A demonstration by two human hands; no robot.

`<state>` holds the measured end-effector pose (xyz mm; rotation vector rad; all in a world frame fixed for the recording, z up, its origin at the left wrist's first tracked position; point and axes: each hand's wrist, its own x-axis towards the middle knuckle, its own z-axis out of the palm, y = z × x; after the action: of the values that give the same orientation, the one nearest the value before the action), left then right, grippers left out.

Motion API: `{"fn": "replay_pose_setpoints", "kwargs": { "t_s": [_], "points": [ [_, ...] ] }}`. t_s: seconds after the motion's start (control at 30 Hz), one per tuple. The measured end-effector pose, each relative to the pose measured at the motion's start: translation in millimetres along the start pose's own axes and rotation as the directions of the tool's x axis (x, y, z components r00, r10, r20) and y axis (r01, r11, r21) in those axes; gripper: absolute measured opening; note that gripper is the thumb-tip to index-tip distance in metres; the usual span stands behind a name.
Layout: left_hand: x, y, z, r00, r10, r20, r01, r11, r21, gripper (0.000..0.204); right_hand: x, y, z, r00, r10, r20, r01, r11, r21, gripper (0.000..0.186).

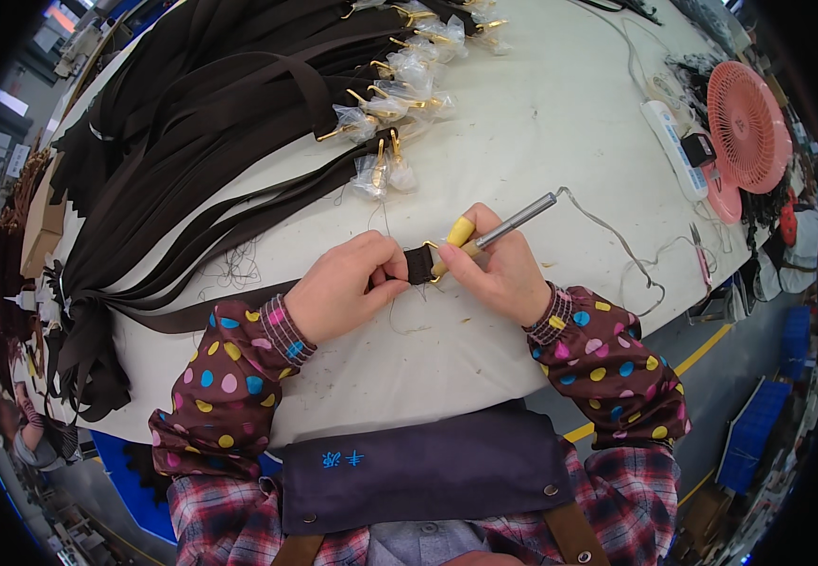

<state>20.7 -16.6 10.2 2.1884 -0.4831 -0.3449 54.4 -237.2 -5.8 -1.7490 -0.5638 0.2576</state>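
The left hand (341, 286) pinches the end of a dark brown fabric strap (418, 265) between thumb and fingers, just above the white padded table (522, 123). The right hand (499, 272) grips a yellow-handled metal heating tool (484, 233), its tip touching the strap end. A pile of brown straps with wrapped gold clips (239, 104) lies behind; a pink fan (747, 127) stands at right

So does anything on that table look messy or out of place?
Only small things: loose thread scraps lie scattered on the white table beside the dark straps, and more near the left hand. Nothing looks spilled or damaged.
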Motion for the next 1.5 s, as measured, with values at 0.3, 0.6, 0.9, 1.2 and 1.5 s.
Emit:
{"fn": "replay_pose_setpoints", "kwargs": {
  "t_s": [0.3, 0.6, 0.9, 1.2, 1.5],
  "points": [
    [-38, 21, -42, 0.86, 0.019, 0.509, -0.057, 0.997, 0.058, 0.019, 0, 1, 0, 0.999, 0.04, 0.005, -0.04, 0.996, 0.074, 0.02],
    [0, 19, 5, 0.999, 0.021, -0.044, -0.01, 0.974, 0.226, 0.023, 0, 8, 0, 1.0, 0.006, 0.004, -0.006, 1.0, 0.011, 0.02],
    [11, 7, 2, 0.989, -0.144, 0.031, 0.143, 0.989, 0.035, 0.016, -1, 3, 0, 0.998, 0.052, 0.038, -0.052, 0.999, 0.008, 0.017],
    [-4, 15, 28, 0.958, 0.176, -0.225, -0.06, 0.894, 0.444, 0.016, -1, 4, -1, 0.996, 0.083, 0.043, -0.082, 0.996, -0.017, 0.017],
    [0, 8, 14, 0.995, -0.001, -0.102, 0.012, 0.994, 0.11, 0.013, -1, 5, -1, 0.997, 0.063, 0.047, -0.064, 0.998, 0.005, 0.017]
  ]
}}
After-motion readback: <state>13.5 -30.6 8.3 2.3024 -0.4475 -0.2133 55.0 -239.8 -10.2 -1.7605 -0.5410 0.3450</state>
